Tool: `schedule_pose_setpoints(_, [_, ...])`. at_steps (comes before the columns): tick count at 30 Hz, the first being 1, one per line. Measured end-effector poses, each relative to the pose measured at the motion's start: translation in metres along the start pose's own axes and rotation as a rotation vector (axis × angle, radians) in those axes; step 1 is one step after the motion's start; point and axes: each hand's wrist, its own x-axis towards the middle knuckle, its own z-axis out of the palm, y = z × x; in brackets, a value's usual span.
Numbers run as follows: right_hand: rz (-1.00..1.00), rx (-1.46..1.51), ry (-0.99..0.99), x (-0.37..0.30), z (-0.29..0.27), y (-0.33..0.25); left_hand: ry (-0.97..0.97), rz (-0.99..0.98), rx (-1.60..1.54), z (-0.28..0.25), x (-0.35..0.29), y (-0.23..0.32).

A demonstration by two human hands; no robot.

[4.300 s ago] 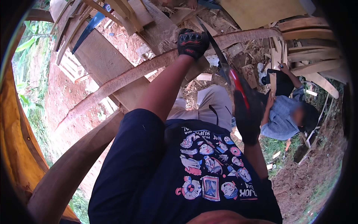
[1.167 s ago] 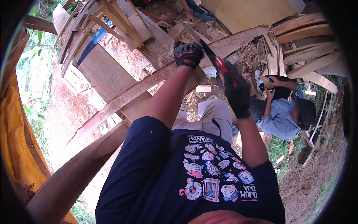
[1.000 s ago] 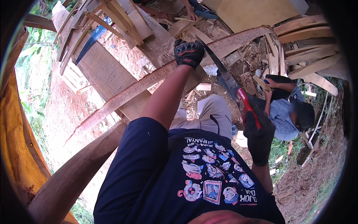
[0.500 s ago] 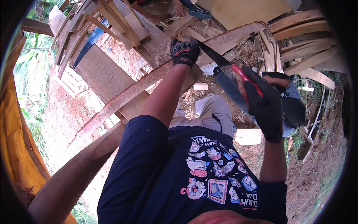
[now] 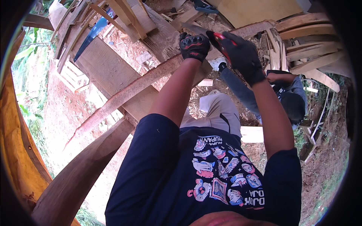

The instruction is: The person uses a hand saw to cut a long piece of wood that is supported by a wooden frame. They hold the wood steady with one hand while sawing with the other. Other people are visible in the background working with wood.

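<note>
A long, narrow wooden board with a rough bark-like edge [image 5: 128, 89] runs slantwise across the scene, over wider planks. My left hand [image 5: 194, 46], in a black glove with red trim, presses down on this board with its fingers curled around it. Close beside it on the right, my gloved right hand [image 5: 243, 56] is wrapped around the red-and-black handle of a handsaw [image 5: 223, 45]. The saw's dark blade reaches past my left hand to the far side of the board. Where its teeth meet the wood is hidden behind my hands.
A person in grey [image 5: 296, 100] crouches on the right, close to my right arm. Curved offcuts [image 5: 311, 49] are piled behind. Another saw with a blue blade [image 5: 90, 39] lies far left, near a wooden frame [image 5: 124, 17]. A thick log [image 5: 83, 169] slants at lower left.
My right hand has pushed the saw away and to the left, up near my left hand. My left hand has shifted slightly right. The other person's hands at the top have gone from view.
</note>
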Motion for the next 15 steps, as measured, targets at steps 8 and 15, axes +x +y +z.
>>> schedule_pose_setpoints(8, [0.305, 0.053, -0.076, -0.079, -0.133, -0.079, -0.021, -0.016, 0.003, -0.012, 0.002, -0.001])
schedule_pose_setpoints(15, [-0.343, -0.283, 0.041, 0.027, -0.033, 0.003, 0.110, 0.037, 0.073, 0.002, 0.011, 0.002])
